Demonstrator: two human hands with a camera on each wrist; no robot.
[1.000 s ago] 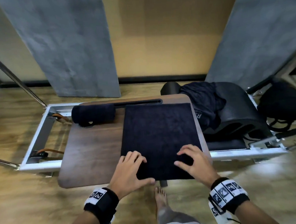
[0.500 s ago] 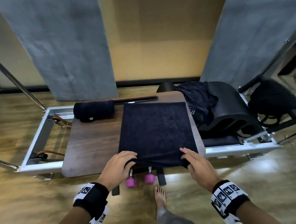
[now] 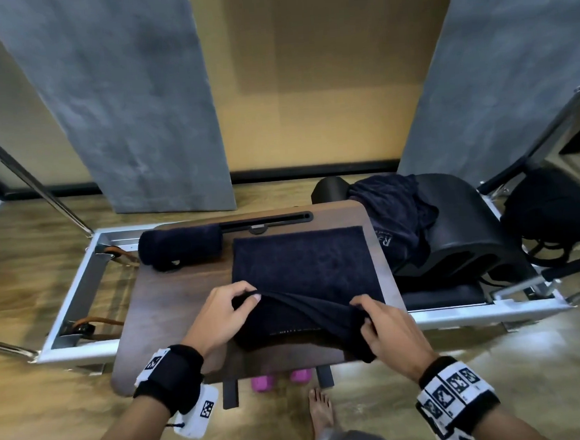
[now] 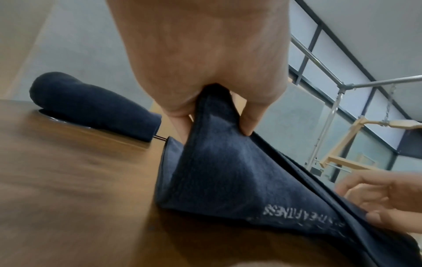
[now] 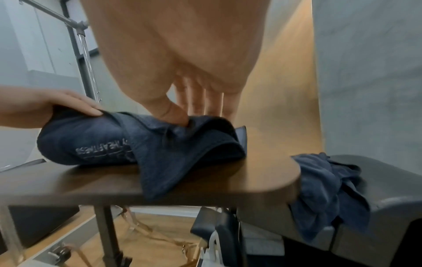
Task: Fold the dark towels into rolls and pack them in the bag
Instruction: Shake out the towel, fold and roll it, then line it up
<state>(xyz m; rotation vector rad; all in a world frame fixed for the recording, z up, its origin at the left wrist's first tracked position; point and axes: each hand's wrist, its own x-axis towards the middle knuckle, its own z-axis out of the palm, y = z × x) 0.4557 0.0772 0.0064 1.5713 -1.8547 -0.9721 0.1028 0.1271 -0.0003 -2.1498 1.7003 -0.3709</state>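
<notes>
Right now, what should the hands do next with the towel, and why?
Probably carry the lifted edge forward to start the roll. The left hand and right hand each pinch the towel at its near edge, raised off the table; the rest lies flat.

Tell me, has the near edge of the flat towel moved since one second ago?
Yes. Both hands lifted it off the table and toward the rolled towel.

Both forearms are bare. Each wrist wears a black strap band (image 3: 170, 372) carrying white tags printed with black square marker patterns; the right band (image 3: 457, 393) shows a row of them. A bare foot (image 3: 321, 411) shows below, above pale grey trouser fabric (image 3: 345, 439).
</notes>
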